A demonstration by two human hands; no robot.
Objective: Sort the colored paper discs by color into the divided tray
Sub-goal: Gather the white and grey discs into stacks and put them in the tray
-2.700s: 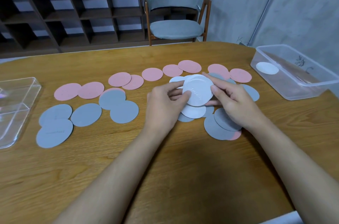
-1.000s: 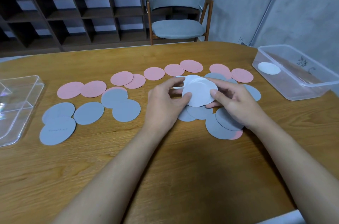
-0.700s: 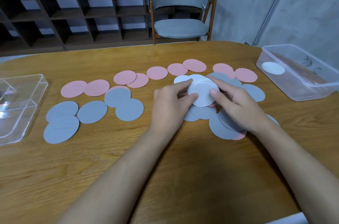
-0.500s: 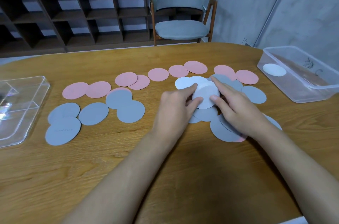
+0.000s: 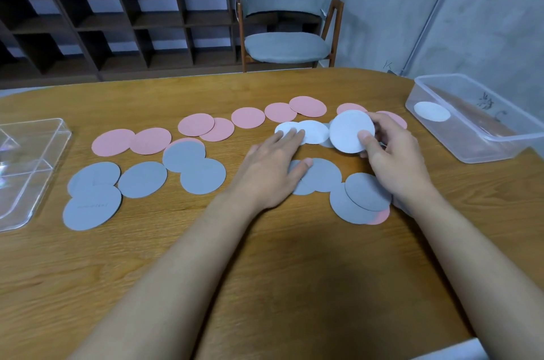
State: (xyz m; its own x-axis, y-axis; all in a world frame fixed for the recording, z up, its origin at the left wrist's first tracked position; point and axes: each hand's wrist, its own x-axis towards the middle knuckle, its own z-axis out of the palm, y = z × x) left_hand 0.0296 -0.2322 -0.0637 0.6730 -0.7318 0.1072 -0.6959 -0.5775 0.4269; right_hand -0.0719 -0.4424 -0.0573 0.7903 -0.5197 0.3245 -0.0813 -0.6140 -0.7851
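Observation:
My right hand [image 5: 391, 156] pinches a white disc [image 5: 350, 131], tilted up off the table. My left hand [image 5: 272, 165] lies flat, its straight fingertips pressing on two overlapping white discs [image 5: 313, 131] and its thumb on a grey disc [image 5: 322, 175]. Pink discs [image 5: 195, 124] run in a row across the far side of the table. Grey discs [image 5: 142, 178] lie nearer me, left and centre, with more grey discs [image 5: 365, 191] under my right wrist. The clear divided tray [image 5: 44, 150] sits at the left edge.
A clear plastic tub [image 5: 482, 141] at the right holds one white disc [image 5: 431, 111]. A grey chair [image 5: 287, 21] stands behind the wooden table [image 5: 265, 271], with dark shelving along the wall.
Both hands held the white discs together earlier. Now my right hand has lifted one white disc to the right, and my left hand has flattened onto the discs left on the table.

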